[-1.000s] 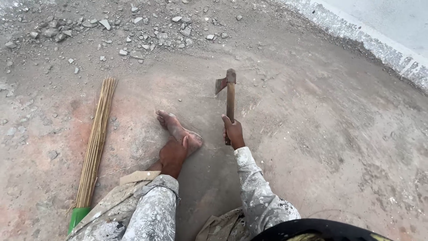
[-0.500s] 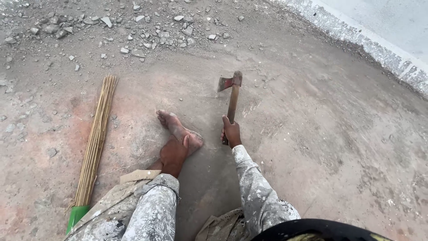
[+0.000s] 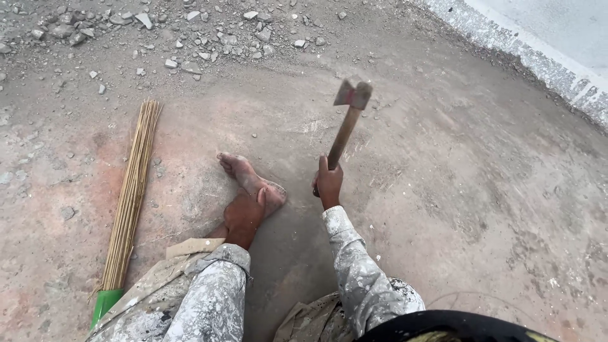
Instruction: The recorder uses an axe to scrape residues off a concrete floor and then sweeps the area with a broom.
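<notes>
Right hand: the right hand was closed tight around the lower end of the hammer's handle, thumb side up, with the sleeve below it spattered with pale dust.
Hammer: the hammer was held raised and tilted away from the body, its wooden handle slanting up to a metal head that was blurred and seen above the floor; whether the head touched the floor could not be told.
Left hand: the left hand was laid over the heel of the bare foot, fingers curled against it, holding no tool.
Hands together: the two hands were kept apart, the foot and a strip of floor lying between them.
Foot: the bare foot was stretched out on the floor, toes pointed away to the upper left, just beside the hammer hand.
Broom: a broom of thin straw sticks with a green grip at its near end was laid flat on the floor, well to the left of the foot and untouched.
Floor: the floor was rough, dusty and reddish in patches, with scrape marks near the hammer.
Rubble: loose stones and chips were scattered along the far side.
Edge: a pale raised edge was seen running across the upper right corner.
</notes>
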